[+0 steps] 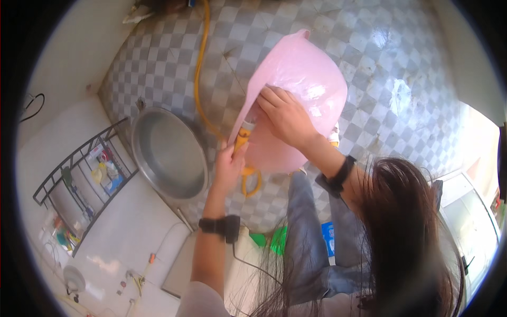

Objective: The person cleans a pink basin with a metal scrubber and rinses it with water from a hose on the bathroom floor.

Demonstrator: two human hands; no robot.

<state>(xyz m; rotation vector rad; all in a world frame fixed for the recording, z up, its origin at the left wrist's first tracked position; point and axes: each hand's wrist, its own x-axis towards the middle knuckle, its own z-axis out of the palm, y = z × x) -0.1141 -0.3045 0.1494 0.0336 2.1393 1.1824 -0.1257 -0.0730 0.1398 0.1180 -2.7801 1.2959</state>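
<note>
A large pink plastic tub (322, 84) is tilted up off the floor in front of me, its rim slanting along the left side. My right hand (288, 113) presses on the tub close to that rim, with bent fingers held together and the fingertips partly hidden. Lower left, my left hand (229, 164) is closed around the yellow hose end (242, 138), which has a pale tip and lies against the tub's edge. The yellow hose (199, 79) comes down from the far side to this hand, and a yellow loop (252, 185) hangs below it.
A wide round metal basin (169, 153) holding cloudy water stands on the left, by the wall. Above it hangs a dark wall rack (87, 185) with small items. Wet grey-and-white checked tiles (380, 58) cover the floor. Green (279, 240) and blue (328, 238) objects lie near my legs.
</note>
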